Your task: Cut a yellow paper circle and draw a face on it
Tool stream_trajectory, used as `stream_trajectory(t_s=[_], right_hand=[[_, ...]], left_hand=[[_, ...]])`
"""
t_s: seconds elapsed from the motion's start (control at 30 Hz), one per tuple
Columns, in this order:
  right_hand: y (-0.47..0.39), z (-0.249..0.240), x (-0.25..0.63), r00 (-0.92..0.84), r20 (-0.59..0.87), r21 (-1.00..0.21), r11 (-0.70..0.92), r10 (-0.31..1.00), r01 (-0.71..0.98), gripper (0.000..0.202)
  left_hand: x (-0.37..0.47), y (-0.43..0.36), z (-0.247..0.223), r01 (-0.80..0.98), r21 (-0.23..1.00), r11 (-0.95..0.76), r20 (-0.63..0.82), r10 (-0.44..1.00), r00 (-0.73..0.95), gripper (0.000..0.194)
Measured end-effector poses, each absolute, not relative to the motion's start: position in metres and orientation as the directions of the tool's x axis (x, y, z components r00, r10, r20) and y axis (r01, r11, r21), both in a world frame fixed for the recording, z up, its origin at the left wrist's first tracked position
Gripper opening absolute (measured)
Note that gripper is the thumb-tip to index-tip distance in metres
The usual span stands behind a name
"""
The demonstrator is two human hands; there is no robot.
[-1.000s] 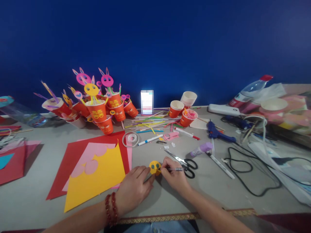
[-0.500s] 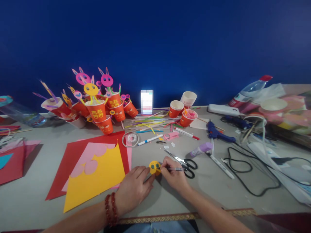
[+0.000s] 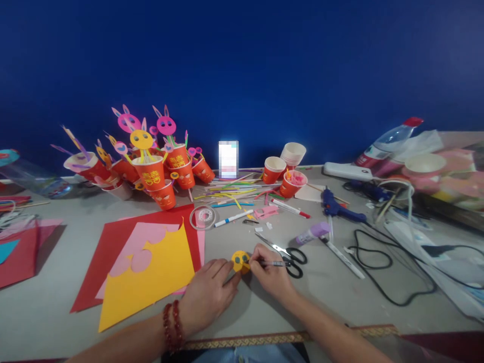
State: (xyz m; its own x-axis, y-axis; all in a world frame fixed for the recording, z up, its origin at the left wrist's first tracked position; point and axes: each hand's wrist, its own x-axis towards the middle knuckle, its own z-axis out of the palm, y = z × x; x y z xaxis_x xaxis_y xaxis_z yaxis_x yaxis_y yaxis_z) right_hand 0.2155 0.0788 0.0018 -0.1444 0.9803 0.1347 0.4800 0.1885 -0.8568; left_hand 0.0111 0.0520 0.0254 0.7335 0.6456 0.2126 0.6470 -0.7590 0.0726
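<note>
Nearest the camera, the left hand (image 3: 206,295), with a red bead bracelet (image 3: 172,322) on its wrist, lies flat on the tabletop (image 3: 56,312), its fingers pressed together on the lower edge of a small yellow paper disc (image 3: 240,261) to pin it down. The right hand (image 3: 270,275) meets it from the other side, its fingers clamped on a pen (image 3: 273,263) whose tip touches the disc's face beside two dark dots. The step in hand looks like drawing a face on the disc; the strokes are too small to read, so how much is drawn cannot be told. The next stroke calls for a steady pin from the left hand and short, light moves of the pen, since the disc is small and would slide or smear easily.

Just beyond the right hand lie black-handled scissors (image 3: 289,254), and to the left a yellow sheet (image 3: 151,277) over pink and red paper. Further off are a tape roll (image 3: 203,217), a purple glue stick (image 3: 313,232), a blue glue gun (image 3: 340,209) and loose straws. Against the blue wall stand red paper cups (image 3: 153,174) topped with paper rabbit heads.
</note>
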Motion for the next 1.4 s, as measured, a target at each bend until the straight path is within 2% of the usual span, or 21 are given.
stream_trajectory(t_s=[0.83,1.07,1.4], right_hand=[[0.0778,0.0041,0.2151,-0.144,0.163,-0.86,0.212,0.976,0.464,0.015],[0.077,0.0042,0.2163,-0.022,0.203,-0.946,0.202,0.979,0.255,0.015],[0.0763,0.0082,0.2202,0.073,0.155,-0.979,0.143,0.985,0.147,0.007]], left_hand=[[0.0103,0.0523,0.0243,0.647,0.066,-0.76,0.225,0.643,0.732,0.033],[0.0094,0.0513,0.0202,0.642,0.067,-0.763,0.267,0.634,0.726,0.032],[0.0076,0.0529,0.0184,0.626,0.113,-0.772,0.322,0.624,0.712,0.028]])
